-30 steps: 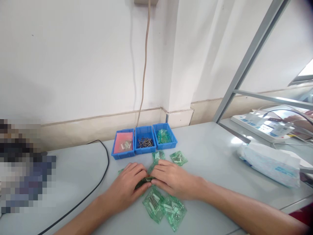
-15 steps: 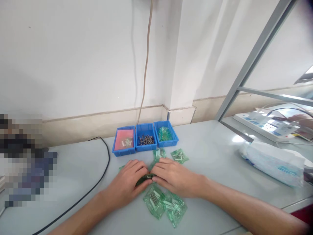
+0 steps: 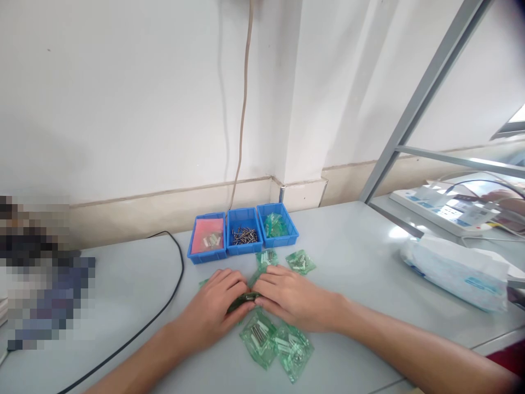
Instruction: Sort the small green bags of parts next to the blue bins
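My left hand [image 3: 219,303] and my right hand [image 3: 293,298] meet over the table, both with closed fingers. Between their fingertips and thumbs they grip a small green plastic bag [image 3: 245,298], most of it covered by the fingers. Just nearer to me lie two green bags, one [image 3: 258,336] with dark metal pins and white pieces, the other [image 3: 293,350] with white and metal parts. Beyond my hands rest another filled green bag [image 3: 267,257] and one more [image 3: 301,261]. A bit of green plastic [image 3: 203,282] peeks out past my left hand.
Three blue bins stand near the wall: one with a pink sheet [image 3: 204,232] and white pieces, one with metal screws or pins [image 3: 245,235], one with green bags [image 3: 275,225]. A black cable [image 3: 180,273] curves at left. A tissue pack [image 3: 459,273] and metal frame [image 3: 422,93] are right.
Both hands stay in nearly the same place, still gripping the green bag. The camera view has shifted very slightly; nothing else has visibly moved.
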Action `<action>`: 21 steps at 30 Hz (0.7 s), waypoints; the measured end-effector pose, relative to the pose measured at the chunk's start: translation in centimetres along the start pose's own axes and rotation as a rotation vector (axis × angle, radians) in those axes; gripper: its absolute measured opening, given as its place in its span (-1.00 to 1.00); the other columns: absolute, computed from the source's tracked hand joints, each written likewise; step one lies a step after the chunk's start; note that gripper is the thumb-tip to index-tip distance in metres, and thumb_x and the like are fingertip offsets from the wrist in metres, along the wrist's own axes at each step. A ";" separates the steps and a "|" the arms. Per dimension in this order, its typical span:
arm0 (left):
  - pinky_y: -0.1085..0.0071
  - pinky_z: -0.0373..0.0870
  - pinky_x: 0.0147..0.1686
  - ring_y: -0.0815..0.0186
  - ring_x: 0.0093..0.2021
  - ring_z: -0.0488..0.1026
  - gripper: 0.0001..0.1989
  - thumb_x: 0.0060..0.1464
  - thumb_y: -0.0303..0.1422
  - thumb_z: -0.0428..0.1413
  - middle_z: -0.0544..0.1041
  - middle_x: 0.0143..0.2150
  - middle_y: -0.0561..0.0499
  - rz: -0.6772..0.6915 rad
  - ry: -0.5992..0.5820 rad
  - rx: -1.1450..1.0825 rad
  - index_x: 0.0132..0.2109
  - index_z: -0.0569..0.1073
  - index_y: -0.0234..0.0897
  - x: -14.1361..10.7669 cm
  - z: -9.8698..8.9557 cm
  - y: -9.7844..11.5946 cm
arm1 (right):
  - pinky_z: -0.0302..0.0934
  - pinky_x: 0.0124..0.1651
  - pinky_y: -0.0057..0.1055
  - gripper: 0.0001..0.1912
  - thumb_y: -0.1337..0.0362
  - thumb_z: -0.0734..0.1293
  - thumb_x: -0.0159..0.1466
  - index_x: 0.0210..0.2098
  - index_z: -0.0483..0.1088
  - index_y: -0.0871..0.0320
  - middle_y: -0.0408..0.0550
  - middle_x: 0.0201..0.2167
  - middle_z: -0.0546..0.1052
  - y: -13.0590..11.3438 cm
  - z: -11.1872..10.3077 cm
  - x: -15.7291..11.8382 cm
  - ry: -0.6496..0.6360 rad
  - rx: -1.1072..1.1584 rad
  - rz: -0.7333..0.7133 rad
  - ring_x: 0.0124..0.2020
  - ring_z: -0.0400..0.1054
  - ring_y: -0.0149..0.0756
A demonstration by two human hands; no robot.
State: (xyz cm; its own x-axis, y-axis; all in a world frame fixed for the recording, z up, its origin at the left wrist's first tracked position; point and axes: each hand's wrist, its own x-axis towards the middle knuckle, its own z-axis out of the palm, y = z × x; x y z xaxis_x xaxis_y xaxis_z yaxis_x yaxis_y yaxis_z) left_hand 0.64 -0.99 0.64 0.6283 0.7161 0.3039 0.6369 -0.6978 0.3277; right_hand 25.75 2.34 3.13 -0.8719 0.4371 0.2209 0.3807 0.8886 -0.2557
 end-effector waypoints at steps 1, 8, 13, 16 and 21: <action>0.22 0.36 -0.06 0.15 -0.11 0.40 -0.83 0.50 -0.26 0.08 0.50 -0.11 -0.04 0.000 0.000 0.003 -0.11 0.45 -0.21 0.0 0.0 0.0 | 0.21 -0.06 -0.28 -0.75 0.23 0.21 0.61 -0.21 0.36 0.16 -0.07 -0.28 0.47 0.0 0.0 0.0 0.002 0.001 -0.004 -0.22 0.29 -0.20; 0.23 0.36 -0.07 0.15 -0.11 0.41 -0.82 0.50 -0.26 0.08 0.50 -0.12 -0.04 0.002 0.008 0.006 -0.13 0.43 -0.21 -0.1 0.1 0.0 | 0.21 -0.06 -0.29 -0.76 0.24 0.21 0.61 -0.21 0.36 0.16 -0.06 -0.28 0.47 0.2 0.3 -0.1 0.019 0.016 -0.008 -0.22 0.30 -0.20; 0.24 0.36 -0.06 0.15 -0.10 0.40 -0.80 0.53 -0.25 0.04 0.50 -0.12 -0.05 0.006 0.016 -0.008 -0.12 0.44 -0.22 -0.1 0.1 0.0 | 0.25 -0.01 -0.28 -0.75 0.23 0.18 0.62 -0.18 0.37 0.16 -0.06 -0.25 0.47 0.2 0.7 0.0 0.044 0.032 -0.013 -0.20 0.31 -0.20; 0.24 0.35 -0.07 0.16 -0.11 0.40 -0.79 0.55 -0.26 0.00 0.51 -0.11 -0.04 -0.003 0.011 -0.029 -0.09 0.44 -0.22 -0.1 0.1 -0.1 | 0.26 0.01 -0.27 -0.75 0.23 0.14 0.64 -0.13 0.35 0.16 -0.04 -0.21 0.47 0.2 0.8 -0.1 0.060 0.056 0.005 -0.17 0.33 -0.19; 0.24 0.36 -0.08 0.14 -0.12 0.42 -0.79 0.55 -0.27 -0.02 0.52 -0.12 -0.04 -0.010 0.006 -0.043 -0.09 0.43 -0.21 -0.2 -0.1 0.0 | 0.26 -0.02 -0.27 -0.75 0.23 0.11 0.64 -0.15 0.31 0.14 -0.05 -0.20 0.44 0.0 0.5 -0.1 0.067 0.123 0.037 -0.17 0.30 -0.19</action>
State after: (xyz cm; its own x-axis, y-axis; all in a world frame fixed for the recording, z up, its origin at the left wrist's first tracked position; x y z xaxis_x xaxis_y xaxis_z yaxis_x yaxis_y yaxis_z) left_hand 0.51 -1.17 0.67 0.6192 0.7234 0.3054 0.6232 -0.6893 0.3694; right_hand 25.72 2.20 2.63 -0.8335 0.4817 0.2707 0.3683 0.8496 -0.3776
